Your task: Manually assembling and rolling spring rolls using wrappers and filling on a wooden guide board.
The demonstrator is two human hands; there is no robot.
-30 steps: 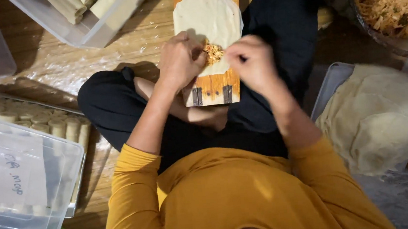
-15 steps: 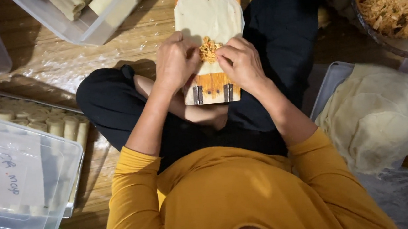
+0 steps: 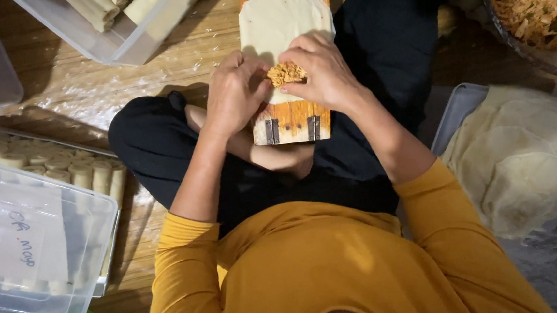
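Now Both Hands Press on the Filling

Up close, the person sits cross-legged on the floor with a wooden board (image 3: 292, 119) resting on their legs. A round, pale wrapper (image 3: 285, 19) lies flat on the board. A small clump of orange-brown filling (image 3: 285, 73) sits on the near edge of the wrapper.

The left hand (image 3: 235, 94) is bent around the left side of the clump, and its fingers touch both the filling and the wrapper. The right hand (image 3: 324, 68) comes over from the other side. Its fingers (image 3: 300, 88) pinch the filling and the wrapper edge under it. Both hands are clenched on the filling, and they meet in the middle.

To the left, a tray holds a row of finished rolls (image 3: 64, 171). A clear box (image 3: 33, 252) sits in front of the tray. Another clear tub (image 3: 120, 43) with more rolls is up at the top. On the right, a stack of wrappers (image 3: 520, 159) lies in a tray. A big bowl (image 3: 498, 27) of shredded filling is at the top right corner.

The person wears a yellow shirt (image 3: 326, 271) and dark trousers.
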